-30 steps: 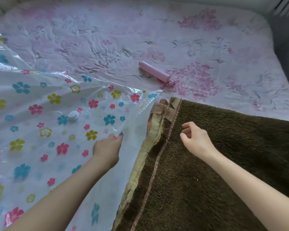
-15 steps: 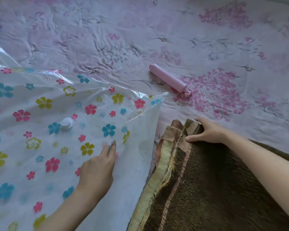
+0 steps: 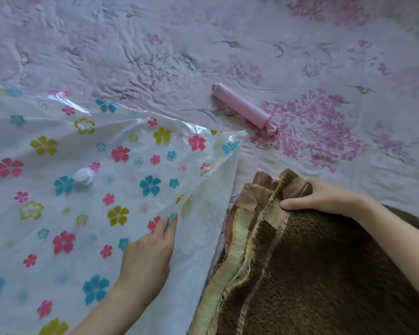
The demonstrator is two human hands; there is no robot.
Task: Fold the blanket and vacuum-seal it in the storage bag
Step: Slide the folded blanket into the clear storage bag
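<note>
A folded dark brown fleece blanket (image 3: 324, 274) with tan and yellow-green edging lies at the lower right. My right hand (image 3: 317, 198) grips its far corner, thumb on top and fingers curled round the edge. To the left spreads the clear storage bag (image 3: 70, 213), printed with coloured flowers, its white valve (image 3: 84, 177) facing up. My left hand (image 3: 150, 250) rests on the bag near its right edge, and its fingertips pinch the plastic. A pink hand pump (image 3: 243, 108) lies on the bed beyond both.
Everything lies on a bed covered by a pale pink floral sheet (image 3: 228, 44) that fills the upper half of the view. The bag's right edge (image 3: 228, 189) runs just beside the blanket's corner.
My right hand went from hovering over the blanket to gripping its far corner. My left hand slid forward on the bag. The view has moved closer and lower.
</note>
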